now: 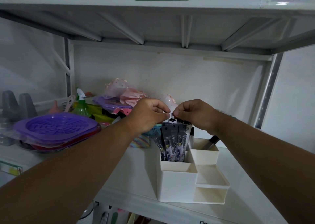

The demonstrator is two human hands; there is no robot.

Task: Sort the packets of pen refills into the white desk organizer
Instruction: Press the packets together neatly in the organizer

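Refill packets (172,143) are stood upright, long axis vertical, tops up, in rear-left compartment of white organizer (177,184) on shelf (247,186); approx. 3 dark ones counted in front. Top edges are pinched by left hand (148,114) & right hand (194,114).

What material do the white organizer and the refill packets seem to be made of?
The white organizer looks like rigid matte plastic: thin, straight moulded walls with an even, dull surface. The refill packets seem to be glossy printed plastic film or coated card, judging by their thin, flat shape and slight sheen; I cannot tell which.
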